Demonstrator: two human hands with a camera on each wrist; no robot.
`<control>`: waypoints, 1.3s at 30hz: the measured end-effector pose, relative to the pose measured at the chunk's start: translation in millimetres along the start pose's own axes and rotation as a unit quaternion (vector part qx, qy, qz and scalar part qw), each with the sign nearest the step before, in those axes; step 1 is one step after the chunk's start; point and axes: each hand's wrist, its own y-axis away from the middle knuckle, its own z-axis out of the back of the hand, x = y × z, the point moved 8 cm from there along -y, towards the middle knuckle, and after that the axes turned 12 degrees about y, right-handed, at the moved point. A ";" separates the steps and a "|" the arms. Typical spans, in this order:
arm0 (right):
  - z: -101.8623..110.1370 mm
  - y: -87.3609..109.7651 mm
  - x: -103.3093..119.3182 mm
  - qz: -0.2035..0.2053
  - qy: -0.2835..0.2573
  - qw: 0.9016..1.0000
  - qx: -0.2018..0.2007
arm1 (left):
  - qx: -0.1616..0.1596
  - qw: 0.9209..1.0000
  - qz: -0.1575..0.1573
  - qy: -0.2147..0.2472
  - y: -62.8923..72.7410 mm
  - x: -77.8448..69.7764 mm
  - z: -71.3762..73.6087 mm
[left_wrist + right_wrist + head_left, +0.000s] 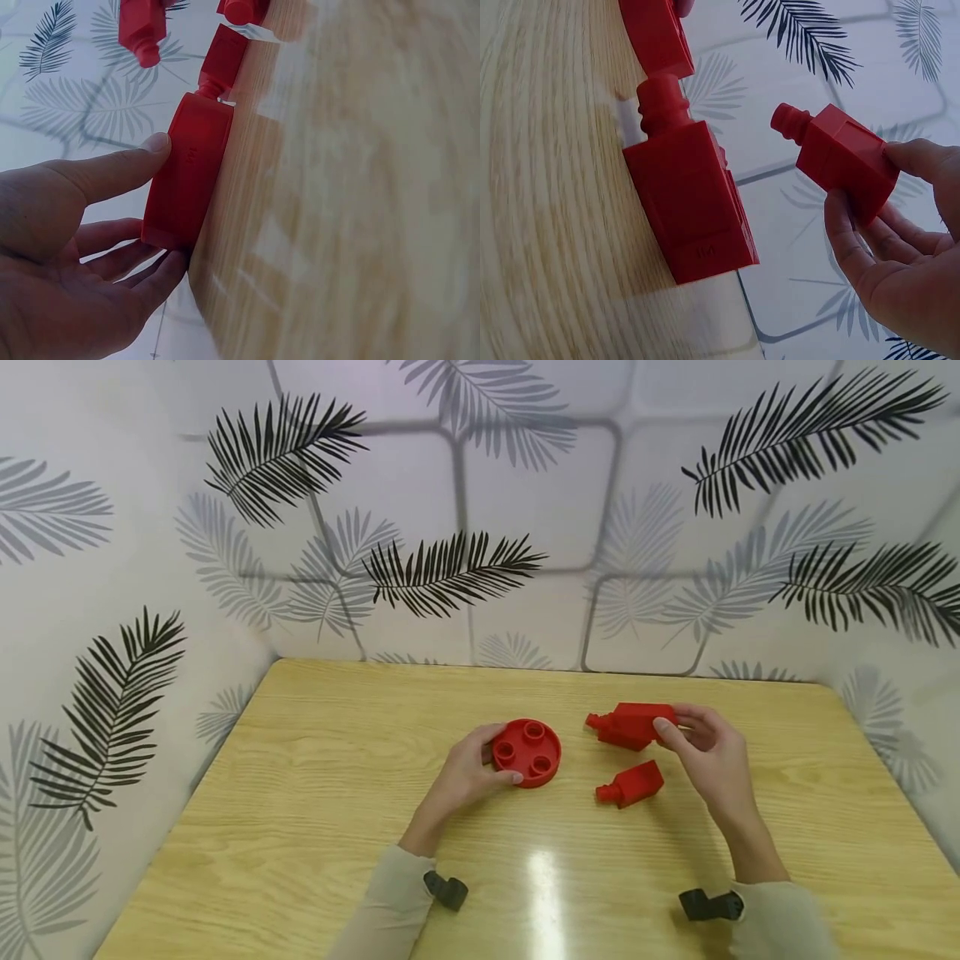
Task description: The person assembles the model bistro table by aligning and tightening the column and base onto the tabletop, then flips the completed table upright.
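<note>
My left hand grips the edge of a round red dish, thumb on the near side and fingers on the far side. Three ring-shaped sockets stand inside the dish. A red plastic bottle with a square body and ridged neck is pinched between the thumb and fingers of my right hand, raised above the table with its neck pointing left. Below it, a similar red bottle lies on the table, neck toward the dish. Another red bottle shows partly behind that one in the right wrist view, mostly hidden.
Everything stands on a pale wood-grain table. Its far edge meets a wall covering with a leaf and tile pattern, which also runs along the left side. A bright reflection lies on the tabletop between the two forearms.
</note>
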 end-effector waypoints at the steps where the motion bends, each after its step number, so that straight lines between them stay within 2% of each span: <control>1: -4.3 -1.1 2.3 0.001 -0.006 1.000 0.005 | 0.000 1.000 0.001 0.001 0.2 0.3 0.2; 5: -19.0 -5.2 12.1 0.014 -0.029 0.999 0.027 | 0.000 1.000 0.004 0.004 0.6 1.7 1.8; 13: -39.1 -5.9 19.9 0.020 -0.073 0.996 0.041 | 0.001 1.000 0.007 0.003 2.6 3.2 1.5; 20: -63.8 2.9 30.2 0.067 -0.052 0.994 0.067 | 0.001 1.000 0.003 0.012 5.7 2.1 1.9; 25: -76.1 5.2 29.2 0.070 -0.017 0.995 0.074 | 0.002 1.000 0.004 0.007 5.1 2.1 3.0; 32: -82.6 6.2 31.7 0.078 0.003 0.993 0.084 | 0.003 1.000 -0.001 0.006 0.7 -1.5 2.2; 39: -89.1 11.8 39.2 0.118 0.016 0.989 0.087 | 0.006 1.000 -0.004 0.020 0.3 -2.7 -0.6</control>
